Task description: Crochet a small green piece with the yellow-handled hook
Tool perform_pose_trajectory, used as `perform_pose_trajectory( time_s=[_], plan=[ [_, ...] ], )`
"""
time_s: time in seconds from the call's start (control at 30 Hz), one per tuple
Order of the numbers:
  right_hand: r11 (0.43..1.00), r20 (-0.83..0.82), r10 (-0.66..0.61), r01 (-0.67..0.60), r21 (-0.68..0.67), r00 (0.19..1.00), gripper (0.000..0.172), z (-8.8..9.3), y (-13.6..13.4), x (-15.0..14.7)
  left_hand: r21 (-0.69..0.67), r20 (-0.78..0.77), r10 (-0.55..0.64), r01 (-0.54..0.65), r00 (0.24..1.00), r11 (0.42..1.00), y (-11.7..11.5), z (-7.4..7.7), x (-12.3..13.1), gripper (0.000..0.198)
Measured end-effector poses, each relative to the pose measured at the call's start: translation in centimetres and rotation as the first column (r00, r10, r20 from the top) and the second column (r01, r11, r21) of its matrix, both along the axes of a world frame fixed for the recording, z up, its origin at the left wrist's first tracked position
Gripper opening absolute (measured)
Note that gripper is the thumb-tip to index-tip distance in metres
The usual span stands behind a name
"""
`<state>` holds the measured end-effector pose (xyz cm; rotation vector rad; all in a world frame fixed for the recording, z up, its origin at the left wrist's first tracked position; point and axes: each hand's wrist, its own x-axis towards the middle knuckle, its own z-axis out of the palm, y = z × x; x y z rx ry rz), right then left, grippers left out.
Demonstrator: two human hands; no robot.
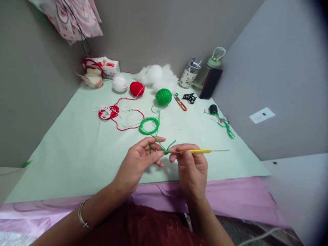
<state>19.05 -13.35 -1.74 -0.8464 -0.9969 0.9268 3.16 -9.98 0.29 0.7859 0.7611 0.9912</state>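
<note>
Between thumb and fingers, my left hand (139,159) pinches a small piece of green crochet work (166,151), with green yarn running over its fingers. My right hand (192,167) is closed around the yellow handle of a crochet hook (198,151). One thin metal end of the hook reaches left to the green piece; the other points right. A short yarn tail sticks up from the work. Beyond my left hand lies a loose coil of green yarn (149,126), and its strand leads back to a green yarn ball (163,97).
Behind are a red yarn ball (136,89), a white yarn ball (119,84), white stuffing (157,77), orange thread snips (180,103) and a black hair claw (190,98). A phone (210,83) leans on a bottle (217,61) at right. Red crochet work (114,112) lies left.
</note>
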Motion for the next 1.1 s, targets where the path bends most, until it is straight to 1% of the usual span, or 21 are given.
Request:
perform_pose_trajectory(
  time_s=[0.1, 0.27, 0.33, 0.4, 0.5, 0.6, 0.73, 0.83, 0.93, 1.0, 1.1],
  plan=[
    [0.999, 0.073, -0.025, 0.022, 0.038, 0.997, 0.016, -0.1, -0.3, 0.1, 0.009, -0.011, 0.008, -0.008, 1.000, 1.000, 0.0, -0.2, -0.1, 0.031],
    [0.982, 0.272, -0.159, 0.122, 0.146, 0.949, 0.022, 0.1, -0.9, 0.0, 0.073, -0.081, 0.004, 0.002, 0.997, 0.997, 0.0, -0.5, -0.3, 0.030],
    [0.973, 0.326, -0.182, 0.122, 0.197, 0.928, 0.024, 0.3, -1.0, 0.0, 0.096, -0.128, 0.010, 0.002, 0.992, 0.995, -0.1, -0.5, -0.4, 0.030],
    [0.965, 0.372, -0.183, 0.095, 0.243, 0.910, 0.026, 0.3, -1.1, 0.1, 0.114, -0.162, 0.019, 0.000, 0.987, 0.993, -0.2, -0.5, -0.4, 0.030],
    [0.957, 0.435, -0.182, 0.057, 0.285, 0.882, 0.030, 0.2, -1.2, 0.3, 0.138, -0.182, 0.042, -0.017, 0.982, 0.990, -0.2, -0.1, -0.3, 0.028],
    [0.954, 0.491, -0.192, 0.043, 0.298, 0.850, 0.033, -0.1, -1.2, 0.5, 0.152, -0.198, 0.075, -0.045, 0.977, 0.987, -0.1, 0.4, -0.1, 0.028],
    [0.956, 0.527, -0.191, 0.034, 0.292, 0.828, 0.036, -0.3, -1.4, 0.5, 0.191, -0.254, 0.111, -0.062, 0.961, 0.980, -0.1, 0.8, -0.1, 0.028],
    [0.951, 0.558, -0.195, 0.016, 0.309, 0.806, 0.037, -0.3, -1.5, 0.4, 0.252, -0.306, 0.158, -0.080, 0.939, 0.964, -0.2, 0.8, -0.2, 0.026],
    [0.944, 0.562, -0.202, 0.005, 0.331, 0.802, 0.035, -0.2, -1.4, 0.4, 0.296, -0.344, 0.188, -0.084, 0.920, 0.952, -0.3, 0.6, -0.1, 0.024],
    [0.952, 0.573, -0.187, 0.003, 0.305, 0.798, 0.034, 0.0, -1.3, 0.4, 0.347, -0.369, 0.219, -0.084, 0.903, 0.934, -0.3, 0.4, -0.2, 0.024],
    [0.960, 0.595, -0.188, 0.019, 0.278, 0.782, 0.030, 0.1, -1.3, 0.3, 0.471, -0.405, 0.289, -0.073, 0.868, 0.879, -0.3, 0.1, -0.3, 0.023]
  ],
)
